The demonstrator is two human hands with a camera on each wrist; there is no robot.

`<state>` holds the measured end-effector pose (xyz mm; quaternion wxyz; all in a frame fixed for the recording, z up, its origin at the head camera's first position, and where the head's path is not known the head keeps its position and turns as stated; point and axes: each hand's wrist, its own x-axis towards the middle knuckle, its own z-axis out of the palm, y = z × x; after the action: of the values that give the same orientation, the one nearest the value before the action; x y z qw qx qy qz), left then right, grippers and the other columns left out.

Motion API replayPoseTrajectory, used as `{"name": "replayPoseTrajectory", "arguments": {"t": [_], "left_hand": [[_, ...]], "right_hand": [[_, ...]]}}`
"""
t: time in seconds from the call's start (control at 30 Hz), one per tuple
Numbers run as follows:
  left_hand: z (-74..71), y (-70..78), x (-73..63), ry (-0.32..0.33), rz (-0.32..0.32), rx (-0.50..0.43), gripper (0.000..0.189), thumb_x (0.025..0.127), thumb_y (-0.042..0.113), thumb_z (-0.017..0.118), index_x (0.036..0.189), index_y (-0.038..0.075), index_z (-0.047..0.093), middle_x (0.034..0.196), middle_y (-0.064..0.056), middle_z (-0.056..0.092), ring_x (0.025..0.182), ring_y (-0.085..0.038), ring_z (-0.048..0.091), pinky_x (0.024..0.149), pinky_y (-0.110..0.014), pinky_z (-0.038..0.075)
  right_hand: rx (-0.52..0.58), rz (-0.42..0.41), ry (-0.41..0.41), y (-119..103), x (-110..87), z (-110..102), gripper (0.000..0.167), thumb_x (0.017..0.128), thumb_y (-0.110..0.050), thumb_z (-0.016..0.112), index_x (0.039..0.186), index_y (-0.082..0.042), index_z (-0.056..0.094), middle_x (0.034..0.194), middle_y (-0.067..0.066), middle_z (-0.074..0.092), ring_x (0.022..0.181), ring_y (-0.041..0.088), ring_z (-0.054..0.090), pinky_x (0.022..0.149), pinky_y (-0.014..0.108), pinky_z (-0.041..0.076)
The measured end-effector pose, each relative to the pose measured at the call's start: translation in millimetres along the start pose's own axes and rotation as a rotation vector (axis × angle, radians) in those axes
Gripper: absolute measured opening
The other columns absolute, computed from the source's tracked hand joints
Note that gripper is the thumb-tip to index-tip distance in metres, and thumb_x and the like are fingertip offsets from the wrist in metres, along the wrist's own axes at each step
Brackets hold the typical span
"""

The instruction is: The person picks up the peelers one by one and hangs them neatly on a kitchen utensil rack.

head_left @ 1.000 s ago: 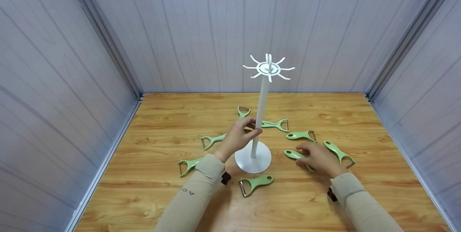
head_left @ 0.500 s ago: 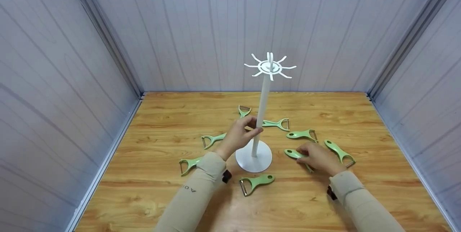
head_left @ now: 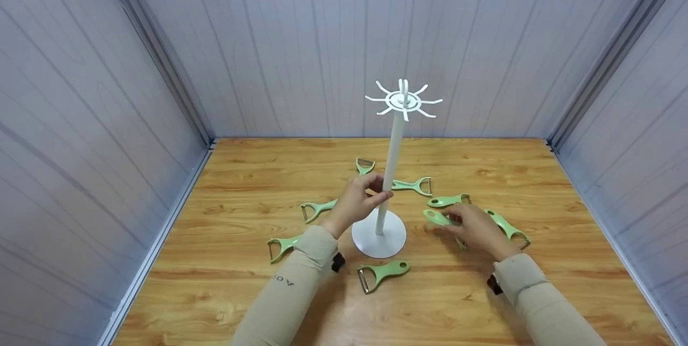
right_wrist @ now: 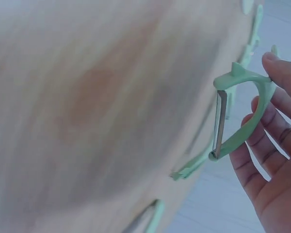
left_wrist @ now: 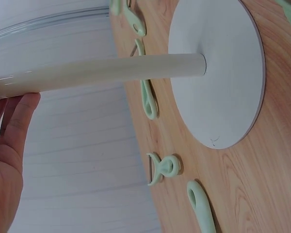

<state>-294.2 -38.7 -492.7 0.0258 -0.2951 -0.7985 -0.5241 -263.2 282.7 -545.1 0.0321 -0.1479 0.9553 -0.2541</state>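
A white stand (head_left: 392,152) with a round base (head_left: 371,244) and a ring of hooks (head_left: 404,101) on top stands upright on the wooden table. My left hand (head_left: 355,203) grips its pole (left_wrist: 102,70) between thumb and fingers, partway up. To the right, my right hand (head_left: 478,228) pinches a green peeler (head_left: 436,217), whose holed handle end points left toward the stand. In the right wrist view that peeler's forked head (right_wrist: 247,126) and metal blade (right_wrist: 219,124) show clear of the table.
Several more green peelers lie around the base: one in front (head_left: 384,272), one at front left (head_left: 282,246), one behind the pole (head_left: 411,186), one right of my right hand (head_left: 505,225). Panelled walls (head_left: 333,50) enclose the back and sides.
My right hand has lifted the peeler off the table, its handle end rising slightly. The left hand keeps its place on the pole.
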Motion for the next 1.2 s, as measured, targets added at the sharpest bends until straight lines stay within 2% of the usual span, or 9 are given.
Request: {"name": "replayPoseTrajectory", "arguments": {"t": [0.3,0.63,1.0,1.2], "left_hand": [[-0.2,-1.3,0.5,0.0,0.017,-0.008,0.016,0.103,0.012,0.076,0.117,0.003,0.075,0.106,-0.014,0.079,0.098,-0.023,0.076,0.081,-0.031,0.066],[-1.1,-0.2,0.0,-0.008,0.003,0.013,0.018,0.105,0.013,0.074,0.118,0.001,0.074,0.108,-0.014,0.078,0.101,-0.026,0.076,0.084,-0.033,0.065],[-0.5,-0.8,1.0,-0.003,0.002,0.021,0.016,0.104,0.013,0.075,0.117,0.003,0.074,0.108,-0.014,0.079,0.101,-0.027,0.077,0.084,-0.034,0.066],[-0.8,-0.5,1.1,-0.002,0.007,0.029,0.016,0.104,0.012,0.075,0.117,0.002,0.074,0.108,-0.013,0.079,0.101,-0.027,0.077,0.086,-0.034,0.065]], "right_hand": [[-0.013,-0.114,0.161,-20,-2.8,-15,0.032,0.098,-0.015,0.083,0.125,-0.001,0.077,0.108,0.014,0.074,0.098,0.032,0.073,0.084,0.054,0.062],[-0.018,-0.235,0.347,-43,-3.3,-30,0.031,0.091,-0.011,0.089,0.119,-0.002,0.079,0.096,0.007,0.073,0.084,0.022,0.068,0.075,0.044,0.06],[-0.035,-0.349,0.517,-65,-5.0,-48,0.032,0.086,-0.006,0.092,0.115,-0.001,0.079,0.094,0.01,0.073,0.08,0.021,0.066,0.066,0.038,0.059],[-0.009,-0.434,0.592,-75,-4.5,-58,0.033,0.085,-0.006,0.092,0.115,0.0,0.078,0.095,0.013,0.074,0.08,0.023,0.068,0.064,0.042,0.062]]}}
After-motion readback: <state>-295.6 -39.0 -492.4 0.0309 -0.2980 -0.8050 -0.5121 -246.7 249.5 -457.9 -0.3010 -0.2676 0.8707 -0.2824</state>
